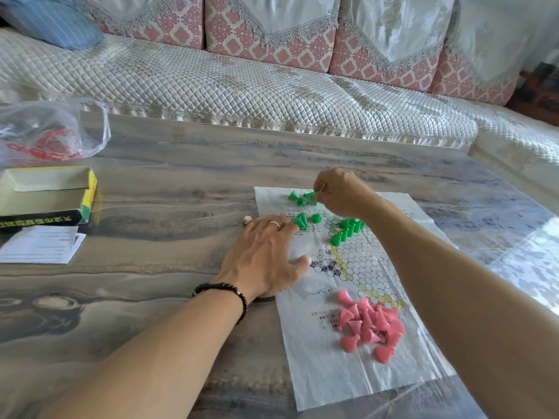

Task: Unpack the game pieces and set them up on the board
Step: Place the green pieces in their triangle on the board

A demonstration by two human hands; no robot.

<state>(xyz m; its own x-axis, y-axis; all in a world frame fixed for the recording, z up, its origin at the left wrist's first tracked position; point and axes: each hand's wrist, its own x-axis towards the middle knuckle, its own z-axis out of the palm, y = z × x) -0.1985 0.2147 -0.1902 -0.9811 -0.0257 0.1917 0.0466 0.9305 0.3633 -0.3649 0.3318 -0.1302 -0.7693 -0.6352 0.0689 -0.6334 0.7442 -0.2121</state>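
On a grey, wood-grained table [169, 182] in front of a quilted sofa [211, 83], a thin paper game board [338, 385] lies flat, printed with a honeycomb of small circles and some text. At the board's far end the right hand [341, 193] is closed in a pinch, its fingertips gripping a green piece [311, 194] that lies sideways in the air just above the paper. Beside it a few more green pieces [298, 199] sit loose on the board, another small group [305, 220] lies near the left hand's fingertips, and a further cluster of green pieces [348, 229] stands on the printed circles beneath the right forearm. The left hand [266, 258] rests palm down with its fingers spread open, half on the table and half on the board's left edge, gripping nothing; it wears a ring [275, 224], and a dark beaded bracelet [223, 293] circles the wrist. A small pale die [247, 220] sits on the table just beyond the left hand's knuckles. At the near end of the board a heap of pink pieces [370, 325] lies tumbled together. Well to the left are an open yellow-and-black box [45, 198], a folded leaflet [39, 244] in front of it, and a clear plastic bag [51, 131] with red pieces inside.
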